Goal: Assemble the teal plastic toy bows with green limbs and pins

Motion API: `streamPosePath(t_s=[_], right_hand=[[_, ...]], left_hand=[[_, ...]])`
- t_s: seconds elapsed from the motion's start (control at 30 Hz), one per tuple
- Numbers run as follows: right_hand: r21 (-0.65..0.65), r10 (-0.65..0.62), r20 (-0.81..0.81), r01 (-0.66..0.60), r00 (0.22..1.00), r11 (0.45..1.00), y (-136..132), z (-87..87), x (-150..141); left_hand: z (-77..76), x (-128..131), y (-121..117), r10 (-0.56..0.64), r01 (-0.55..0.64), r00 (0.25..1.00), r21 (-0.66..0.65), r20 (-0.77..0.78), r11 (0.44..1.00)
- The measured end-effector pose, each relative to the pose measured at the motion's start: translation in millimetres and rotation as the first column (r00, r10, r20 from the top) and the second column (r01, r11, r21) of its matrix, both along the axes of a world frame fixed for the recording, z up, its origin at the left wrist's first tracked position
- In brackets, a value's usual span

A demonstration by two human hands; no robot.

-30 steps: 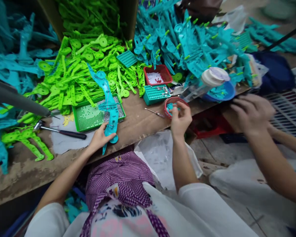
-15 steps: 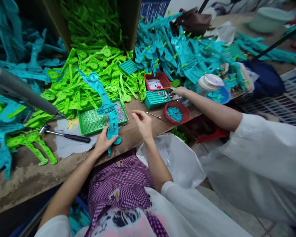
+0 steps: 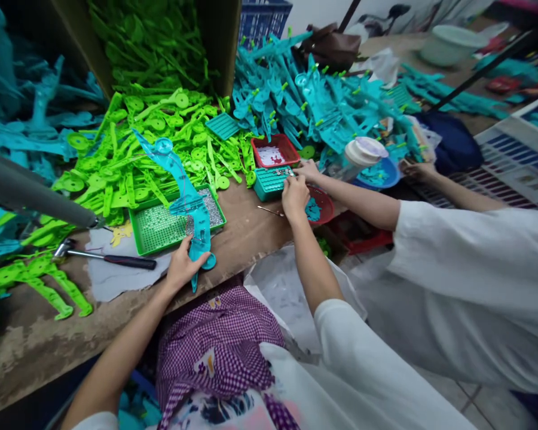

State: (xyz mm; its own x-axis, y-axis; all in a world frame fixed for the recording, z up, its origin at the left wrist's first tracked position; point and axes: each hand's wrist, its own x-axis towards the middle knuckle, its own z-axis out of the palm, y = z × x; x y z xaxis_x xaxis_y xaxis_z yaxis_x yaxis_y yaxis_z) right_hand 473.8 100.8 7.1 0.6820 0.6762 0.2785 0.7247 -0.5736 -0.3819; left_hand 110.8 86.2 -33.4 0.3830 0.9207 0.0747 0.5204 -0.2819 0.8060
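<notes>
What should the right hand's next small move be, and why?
Probably pinching one small silvery piece off the ridged teal plastic box: the right hand is at its right end, where such pieces lie, and the left hand holds a long blue plastic part.

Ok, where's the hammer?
In the head view, the hammer lies at left, partly on the grey cloth, by the near-left corner of the green tray.

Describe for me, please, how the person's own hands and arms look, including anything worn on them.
Both the left hand and the right hand are bare, without gloves, and no watch or wristband shows. The forearms are uncovered too. The right sleeve is short, white and plain; only the edge of a matching left sleeve shows.
</notes>
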Motion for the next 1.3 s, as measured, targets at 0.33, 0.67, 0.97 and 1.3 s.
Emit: streamPosePath(t_s=[0.33,0.67,0.97,1.3], right_hand=[[0.208,0.177,-0.015,-0.17,0.984,0.963,7,11.1,28],[0.068,0.243,0.015,-0.243,0.97,0.968,-10,22.9,55],[-0.21,0.304,0.106,-0.277,0.947,0.938,-1,12.3,52],[0.29,0.69,0.036,-0.669,0.722,0.685,-34,27.4,-97]], left_hand=[[1.5,-1,-1,-0.008,0.008,0.999,-0.002,-0.044,1.0],[3.4,0,-2,-0.002,0.0,0.998,-0.037,-0.061,0.999],[4.5,1,-4,-0.012,0.009,0.998,-0.069,-0.056,0.998],[-0.4,1,-4,-0.029,0.028,0.999,-0.057,-0.022,0.998]])
